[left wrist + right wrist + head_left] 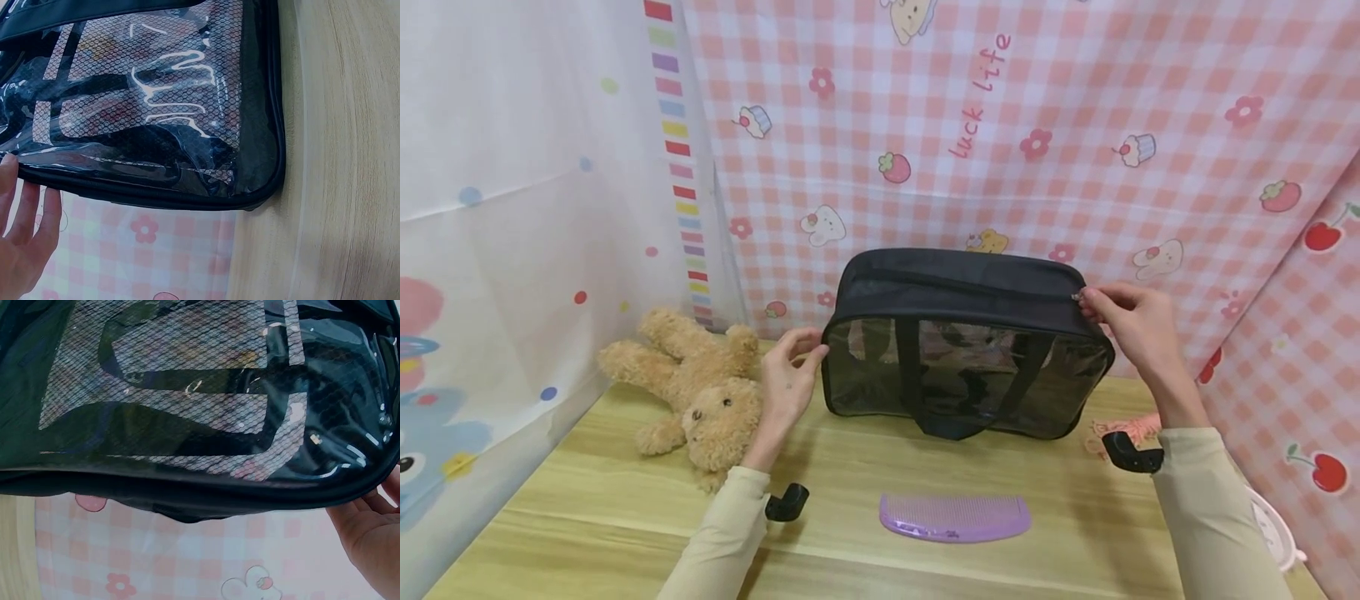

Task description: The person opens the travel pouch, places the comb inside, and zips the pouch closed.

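A black toiletry bag (970, 367) with a see-through front and two black handles stands upright on the wooden table. My left hand (790, 379) pinches its upper left edge between thumb and fingers; in the left wrist view those fingers (47, 222) lie against the black piping. At the right end of the bag's top, my right hand (1131, 321) pinches the small metal zipper pull (1077, 297). The zipper line runs along the top and looks closed. In the right wrist view, the right hand (372, 534) shows partly behind the bag's corner.
A brown teddy bear (722, 417) lies left of the bag, by my left forearm. In front of the bag lies a purple comb (955, 518). A pinkish item (1131, 429) and a white round object (1273, 529) sit at the right, partly behind my right sleeve. A checked curtain (1000, 200) hangs behind.
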